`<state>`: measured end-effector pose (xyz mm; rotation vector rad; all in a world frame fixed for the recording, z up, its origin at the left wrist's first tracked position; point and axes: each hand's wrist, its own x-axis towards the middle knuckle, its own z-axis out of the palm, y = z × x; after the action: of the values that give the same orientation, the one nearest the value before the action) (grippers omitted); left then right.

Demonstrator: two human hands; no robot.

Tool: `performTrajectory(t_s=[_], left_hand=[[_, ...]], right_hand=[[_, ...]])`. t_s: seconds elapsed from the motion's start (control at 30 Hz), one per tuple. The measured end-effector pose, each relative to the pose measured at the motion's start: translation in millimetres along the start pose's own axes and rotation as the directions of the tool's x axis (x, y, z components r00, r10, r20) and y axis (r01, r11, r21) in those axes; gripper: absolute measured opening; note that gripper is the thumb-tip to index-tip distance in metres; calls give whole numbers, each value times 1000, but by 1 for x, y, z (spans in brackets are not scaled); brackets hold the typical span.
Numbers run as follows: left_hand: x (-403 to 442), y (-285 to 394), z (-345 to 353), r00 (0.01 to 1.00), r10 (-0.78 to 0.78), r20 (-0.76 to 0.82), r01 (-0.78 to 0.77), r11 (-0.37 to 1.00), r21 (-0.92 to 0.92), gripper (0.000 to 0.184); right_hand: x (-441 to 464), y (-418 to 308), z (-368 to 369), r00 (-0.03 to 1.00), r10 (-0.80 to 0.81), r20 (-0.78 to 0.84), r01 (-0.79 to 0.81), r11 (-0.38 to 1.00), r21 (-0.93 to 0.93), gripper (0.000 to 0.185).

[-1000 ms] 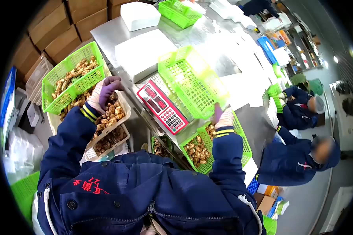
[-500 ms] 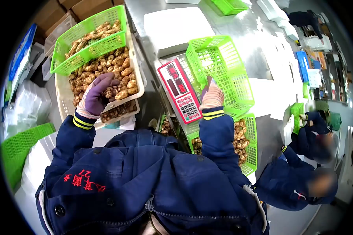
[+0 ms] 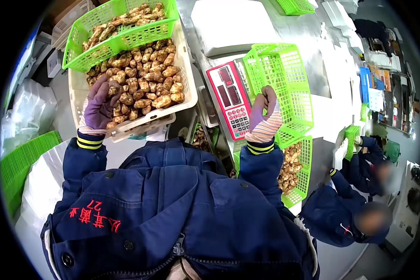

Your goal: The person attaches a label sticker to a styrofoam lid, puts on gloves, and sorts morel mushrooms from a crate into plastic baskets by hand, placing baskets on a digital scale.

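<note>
My left hand [image 3: 99,106], in a purple and striped glove, is at the near left edge of a cream crate [image 3: 190,91] heaped with brown, knobbly mushrooms [image 3: 144,79]. Its fingers are curled around a mushroom [image 3: 113,88], partly hidden by the glove. My right hand [image 3: 264,114], gloved the same way, hovers by the near left side of a green basket [image 3: 307,105]. Its fingers are bent and drawn together, and what they hold, if anything, is hidden. The basket rests on a scale with a red-framed panel [image 3: 228,100], left of this hand.
Another green basket [image 3: 170,30] with longer mushrooms sits across the crate's far side. A white foam box [image 3: 233,25] stands beyond the scale. Near my right forearm is a green basket [image 3: 304,175] of mushrooms. Co-workers [image 3: 333,214] stand at the right.
The view has shifted. My left hand has moved left across the mushrooms toward the crate's edge. My right hand has turned, its fingers now bent upward. The scale's red digits no longer show clearly.
</note>
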<state>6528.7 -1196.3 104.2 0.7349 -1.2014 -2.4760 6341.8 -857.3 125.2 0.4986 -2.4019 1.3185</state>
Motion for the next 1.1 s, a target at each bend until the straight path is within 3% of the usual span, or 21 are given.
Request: performTrajectory(t_s=[0.03, 0.17, 0.23, 0.3, 0.37, 0.43, 0.5, 0.53, 0.57, 0.6, 0.63, 0.7, 0.73, 0.77, 0.83, 0.9, 0.93, 0.97, 1.03, 1.07, 1.1], left_hand=[[-1, 6, 0, 999, 37, -15, -35, 995, 97, 47], [-1, 20, -13, 1000, 27, 11, -28, 988, 154, 55], [1, 21, -29, 990, 47, 133, -43, 998, -36, 43], [3, 27, -32, 996, 29, 81, -11, 976, -219, 42], [1, 53, -26, 993, -48, 111, 85, 929, -359, 38], [13, 59, -37, 998, 13, 65, -5, 992, -126, 38], [20, 78, -22, 997, -79, 5, 78, 994, 74, 28], [24, 83, -12, 999, -49, 8, 45, 960, 277, 26], [30, 85, -1, 1000, -23, 17, 13, 884, 468, 24], [41, 79, 3, 991, -61, 117, -22, 799, 601, 23], [52, 68, 4, 971, -114, 208, -71, 697, 713, 22], [65, 54, 16, 926, -85, 367, -361, 80, 929, 21], [74, 39, 13, 902, -104, 418, -430, -167, 887, 20], [81, 22, 9, 878, -134, 459, -472, -397, 787, 20], [85, 0, 12, 895, -269, 355, -445, -503, 741, 17], [77, -17, 35, 982, -131, 136, -172, -326, 930, 14], [73, -11, 40, 931, -296, 213, -339, -490, 803, 13], [75, -14, 32, 931, -297, 214, -340, -489, 803, 13], [81, -24, 12, 849, -269, 455, -528, -405, 747, 17], [70, -6, 23, 846, -283, 452, -532, -393, 750, 22], [65, 12, 30, 817, -355, 454, -560, -308, 769, 22]], right_hand=[[0, -3, 5, 1000, 0, 3, 0, 1000, -4, 19], [4, -21, 19, 1000, 0, -3, 0, 1000, -12, 17], [8, -36, 31, 976, 214, 36, -217, 960, 176, 17], [12, -51, 46, 932, 273, 238, -326, 918, 227, 18], [19, -84, 79, 848, -29, 530, -81, 980, 183, 20], [29, -101, 104, 570, -3, 822, -125, 988, 91, 31], [25, -98, 147, 438, -90, 895, 45, 996, 78, 36], [22, -97, 169, 383, -145, 912, 294, 955, 28, 36], [20, -98, 187, 320, -184, 929, 525, 851, -12, 35], [21, -106, 197, 211, -143, 967, 638, 770, -25, 31], [11, -91, 215, 212, -172, 962, 683, 730, -20, 23], [19, -93, 226, 164, -54, 985, 654, 753, -68, 22], [23, -91, 221, 279, -99, 955, 527, 847, -66, 31], [29, -90, 204, 302, 99, 948, -197, 980, -39, 34], [51, -97, 179, 424, 108, 899, -501, 855, 133, 32], [55, -87, 175, 547, 125, 828, -678, 646, 351, 33], [52, -89, 174, 561, 173, 809, -763, 487, 425, 36], [47, -77, 181, 597, 134, 791, -715, 536, 449, 38], [47, -83, 190, 608, -27, 794, -287, 925, 250, 38], [41, -96, 191, 483, 99, 870, -387, 915, 111, 39], [37, -91, 207, 439, -38, 898, -3, 999, 43, 31]])
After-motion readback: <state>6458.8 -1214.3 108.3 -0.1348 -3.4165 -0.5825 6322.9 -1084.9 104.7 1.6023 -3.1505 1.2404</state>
